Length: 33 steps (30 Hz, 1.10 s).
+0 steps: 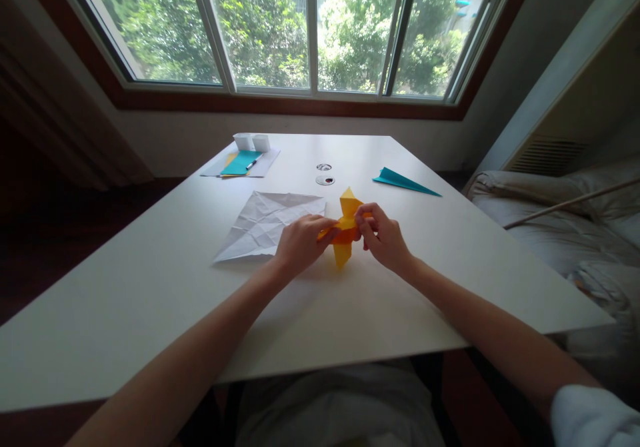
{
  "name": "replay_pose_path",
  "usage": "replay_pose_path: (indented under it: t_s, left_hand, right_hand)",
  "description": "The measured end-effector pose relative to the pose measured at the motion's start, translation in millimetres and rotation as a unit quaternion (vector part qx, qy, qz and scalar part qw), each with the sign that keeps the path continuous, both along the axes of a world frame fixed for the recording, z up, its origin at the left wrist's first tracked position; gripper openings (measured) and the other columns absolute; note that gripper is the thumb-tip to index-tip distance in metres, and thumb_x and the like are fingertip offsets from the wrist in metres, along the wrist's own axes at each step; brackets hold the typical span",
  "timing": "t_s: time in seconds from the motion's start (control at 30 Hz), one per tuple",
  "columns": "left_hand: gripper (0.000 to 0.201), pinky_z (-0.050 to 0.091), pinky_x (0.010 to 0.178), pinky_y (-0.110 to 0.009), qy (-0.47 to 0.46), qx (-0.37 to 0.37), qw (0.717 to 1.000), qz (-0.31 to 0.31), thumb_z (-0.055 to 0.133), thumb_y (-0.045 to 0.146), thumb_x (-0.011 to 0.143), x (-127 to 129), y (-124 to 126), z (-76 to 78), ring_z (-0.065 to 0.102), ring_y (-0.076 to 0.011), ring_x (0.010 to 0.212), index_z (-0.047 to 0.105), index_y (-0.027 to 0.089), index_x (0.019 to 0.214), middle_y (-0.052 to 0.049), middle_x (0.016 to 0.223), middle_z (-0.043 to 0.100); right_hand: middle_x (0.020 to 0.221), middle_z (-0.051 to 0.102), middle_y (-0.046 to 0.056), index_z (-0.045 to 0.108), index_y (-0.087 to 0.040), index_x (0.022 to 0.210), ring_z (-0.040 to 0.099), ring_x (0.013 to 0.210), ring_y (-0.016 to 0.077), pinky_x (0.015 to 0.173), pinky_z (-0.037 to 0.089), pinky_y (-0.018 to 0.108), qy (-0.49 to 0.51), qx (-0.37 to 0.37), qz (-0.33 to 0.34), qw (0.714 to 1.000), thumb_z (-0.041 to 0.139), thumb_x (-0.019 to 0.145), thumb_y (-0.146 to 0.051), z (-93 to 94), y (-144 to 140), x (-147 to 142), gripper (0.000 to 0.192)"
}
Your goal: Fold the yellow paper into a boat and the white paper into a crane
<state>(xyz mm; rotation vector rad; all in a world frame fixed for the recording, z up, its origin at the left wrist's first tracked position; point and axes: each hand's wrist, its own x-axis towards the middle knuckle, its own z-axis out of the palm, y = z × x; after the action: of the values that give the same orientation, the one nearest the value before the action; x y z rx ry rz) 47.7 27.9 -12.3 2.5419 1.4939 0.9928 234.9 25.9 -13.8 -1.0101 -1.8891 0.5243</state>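
A folded yellow-orange origami paper [345, 234] is held just over the white table, with pointed flaps sticking out toward the window and toward me. My left hand [304, 239] is closed on its left side, thumb and fingers pinching the paper. On the opposite side, my right hand [381, 235] pinches the right edge with curled fingers. Parts of the paper are covered by my fingertips. Under and beyond my left hand lies a creased white paper sheet [265, 220], spread out on the table.
On the white table [150, 300], a teal paper plane [403, 180] lies to the right. Two small round discs [325, 180] sit beyond my hands. Far left are teal paper [243, 162], a pen [254, 162] and white boxes [252, 142]. A beige sofa [540, 234] stands at right.
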Motion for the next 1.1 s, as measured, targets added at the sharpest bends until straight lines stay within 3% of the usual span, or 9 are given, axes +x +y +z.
replay_pose_path:
  t_s: [0.17,0.33,0.47,0.6,0.8,0.93,1.03,1.1]
  left_hand:
    - [0.025,0.044,0.058,-0.023,-0.087,-0.028,0.996,-0.019,0.048,0.032,0.086,-0.6,3.6,-0.2,0.060,-0.0138,0.065,0.068,0.018,0.082,-0.004,0.079,0.069]
    - [0.025,0.045,0.057,-0.022,-0.185,-0.058,0.981,0.017,0.051,0.035,0.083,1.8,4.1,3.2,0.061,-0.0142,0.061,0.066,0.016,0.077,-0.002,0.070,0.068]
    - [0.026,0.043,0.058,-0.021,-0.210,-0.063,0.976,0.004,0.050,0.035,0.083,3.2,3.8,2.5,0.059,-0.0133,0.062,0.064,0.015,0.074,-0.001,0.067,0.065]
    - [0.027,0.043,0.059,-0.022,-0.227,-0.073,0.971,0.000,0.048,0.036,0.083,3.4,5.1,-0.1,0.058,-0.0134,0.064,0.062,0.014,0.075,-0.002,0.069,0.064]
    - [0.021,0.044,0.059,-0.022,-0.212,-0.079,0.974,0.015,0.052,0.033,0.079,4.7,2.5,4.5,0.056,-0.0130,0.064,0.060,0.015,0.074,-0.001,0.068,0.062]
    - [0.021,0.046,0.050,-0.021,-0.251,-0.187,0.950,-0.016,0.060,0.032,0.071,5.3,-0.4,9.2,0.060,-0.0160,0.069,0.059,0.014,0.082,-0.004,0.081,0.064]
    - [0.035,0.043,0.039,-0.019,-0.279,-0.290,0.915,-0.034,0.065,0.036,0.068,5.3,-0.7,7.5,0.062,-0.0188,0.069,0.055,0.015,0.096,-0.007,0.090,0.064]
    - [0.045,0.044,0.041,-0.019,-0.288,-0.319,0.900,-0.069,0.070,0.036,0.066,5.6,0.0,4.0,0.062,-0.0181,0.069,0.053,0.016,0.102,-0.007,0.091,0.063]
  right_hand:
    - [0.074,0.065,-0.001,0.036,-0.023,0.102,0.055,0.048,0.0114,0.048,0.043,0.022,-0.059,0.028,-0.016,0.998,0.047,0.086,-0.036,-4.2,3.5,1.1,0.024]
    - [0.080,0.065,0.000,0.046,-0.022,0.099,0.057,0.054,0.0118,0.052,0.043,0.023,-0.156,0.099,-0.052,0.981,0.055,0.082,-0.035,-7.2,6.9,2.5,0.023]
    - [0.093,0.066,0.004,0.058,-0.021,0.095,0.059,0.062,0.0127,0.057,0.039,0.025,-0.272,0.217,-0.103,0.932,0.055,0.084,-0.032,-6.1,5.9,2.0,0.015]
    - [0.090,0.067,0.002,0.062,-0.020,0.079,0.057,0.066,0.0125,0.059,0.034,0.027,-0.336,0.309,-0.126,0.881,0.054,0.086,-0.028,-4.1,5.1,0.9,0.013]
    - [0.087,0.068,0.001,0.063,-0.020,0.083,0.055,0.073,0.0136,0.063,0.033,0.028,-0.336,0.384,-0.088,0.856,0.051,0.088,-0.023,-3.5,8.5,2.6,0.013]
    - [0.080,0.067,0.001,0.061,-0.019,0.084,0.054,0.071,0.0135,0.064,0.033,0.028,-0.340,0.388,-0.067,0.854,0.051,0.089,-0.022,-3.0,9.7,3.2,0.012]
    - [0.078,0.067,0.001,0.061,-0.018,0.085,0.054,0.070,0.0135,0.065,0.034,0.028,-0.339,0.391,-0.063,0.853,0.049,0.089,-0.020,-3.1,10.5,4.1,0.013]
    - [0.081,0.068,0.002,0.061,-0.017,0.088,0.055,0.071,0.0137,0.065,0.035,0.028,-0.333,0.399,-0.062,0.852,0.048,0.089,-0.016,-3.4,11.5,5.5,0.013]
